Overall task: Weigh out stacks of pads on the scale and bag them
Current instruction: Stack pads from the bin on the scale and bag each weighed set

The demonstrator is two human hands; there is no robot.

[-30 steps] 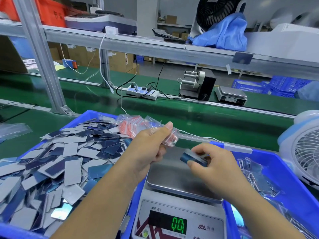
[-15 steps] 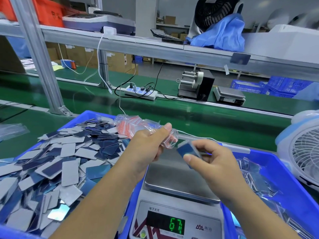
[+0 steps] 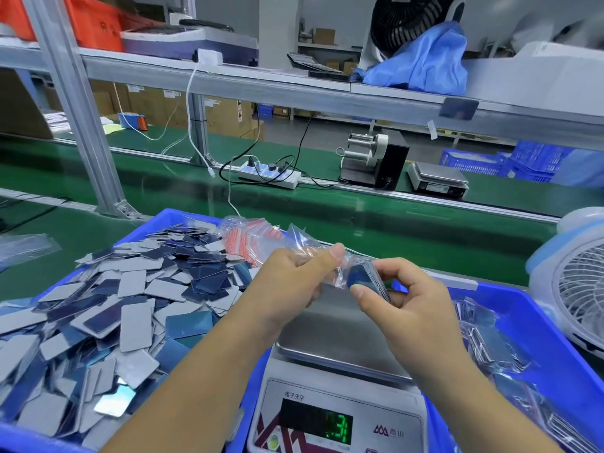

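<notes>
Above the steel pan of the scale (image 3: 340, 341), both hands meet. The left hand (image 3: 294, 279) pinches a small clear bag (image 3: 330, 269) between thumb and curled fingers, holding its mouth toward the right. The right hand (image 3: 405, 299) grips a stack of pads (image 3: 366, 279), thumb on the dark blue face and fingers curled behind, with the stack's leading edge at the bag's mouth (it seems to be partly inside the plastic, though the film is too blurred to be sure). Neither hand touches the pan. The scale's green display shows a digit that reads as 3.

Left of the scale, a blue bin (image 3: 170, 217) holds a heap of loose pads (image 3: 114, 305), grey and dark blue faces mixed. At that bin's far corner, just behind the left hand, lies a bundle of empty bags with red strips (image 3: 251, 232). Right of the scale, a second blue bin (image 3: 536, 325) holds filled bags (image 3: 490, 341). A white fan (image 3: 575, 289) stands just beyond that bin.
</notes>
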